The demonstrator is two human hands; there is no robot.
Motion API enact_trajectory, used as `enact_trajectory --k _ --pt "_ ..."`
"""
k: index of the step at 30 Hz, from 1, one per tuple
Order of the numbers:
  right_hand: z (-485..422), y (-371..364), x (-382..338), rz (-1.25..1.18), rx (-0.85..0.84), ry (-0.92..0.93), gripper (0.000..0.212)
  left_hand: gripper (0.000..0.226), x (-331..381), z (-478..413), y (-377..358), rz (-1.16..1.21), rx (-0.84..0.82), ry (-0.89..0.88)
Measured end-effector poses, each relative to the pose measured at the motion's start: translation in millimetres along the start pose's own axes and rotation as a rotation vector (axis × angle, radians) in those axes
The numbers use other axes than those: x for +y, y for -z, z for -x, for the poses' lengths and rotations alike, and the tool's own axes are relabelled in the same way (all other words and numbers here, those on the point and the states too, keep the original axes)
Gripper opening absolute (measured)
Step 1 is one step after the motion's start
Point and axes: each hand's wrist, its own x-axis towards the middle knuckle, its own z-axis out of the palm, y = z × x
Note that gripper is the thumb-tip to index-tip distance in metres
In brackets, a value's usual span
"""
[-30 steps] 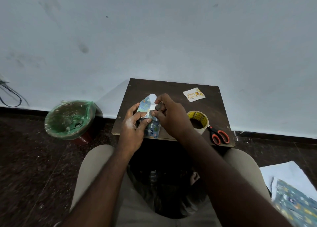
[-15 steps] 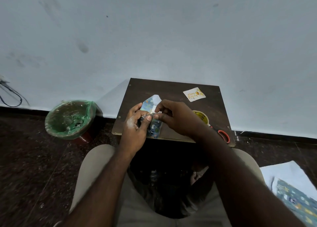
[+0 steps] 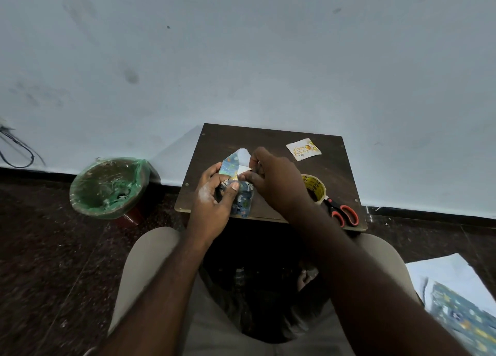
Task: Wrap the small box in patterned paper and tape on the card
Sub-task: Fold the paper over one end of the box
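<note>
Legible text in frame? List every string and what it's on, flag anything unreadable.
"Happy Birthday": gold script on the small white square card lying on the dark wooden board.
Black print on the yellow inner face of the tape roll: too blurred to read.
Blue patterned wrapping paper: pictures only, no legible words.
</note>
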Motion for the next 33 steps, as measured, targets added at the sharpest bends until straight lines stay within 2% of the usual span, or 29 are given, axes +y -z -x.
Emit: enact_trajectory --k 2,5,8,11,16,22,29,33 --pt "8.7 -9.0 -3.1 -0.034 0.116 -0.01 0.029 0.02 -0.5 0.1 -1.0 0.01 0.001 0.015" --pt "20.5 -24.9 -2.7 -0.095 0.228 -0.019 0.02 0.018 -0.7 1.1 -2.6 0.037 0.01 0.028" --pt "29.5 -35.9 -1.4 -0.155 0.222 0.004 0.008 0.008 2.7 1.9 -2.3 0.038 0.03 0.051" --pt "39.3 -39.9 -2.3 -0.156 0.159 0.023 0.018 0.007 6.1 1.8 -0.7 0.038 0.056 0.056" --pt "43.5 -43.0 -1.9 -0.233 0.146 -0.012 0.027 0.021 12.0 1.3 0.8 0.146 0.049 0.109" --pt "41.3 -52.0 -4.2 -0.279 0.245 -0.052 0.019 0.023 15.4 -0.1 2.1 0.254 0.045 0.155" --pt "44.1 -56.0 -0.2 -0.22 0.379 -0.01 0.019 0.021 9.7 -1.8 5.7 0.169 -0.033 0.125" --pt "46.6 -59.6 3.4 -0.22 0.428 -0.056 0.014 0.016 7.3 -3.3 3.6 0.14 -0.052 0.119"
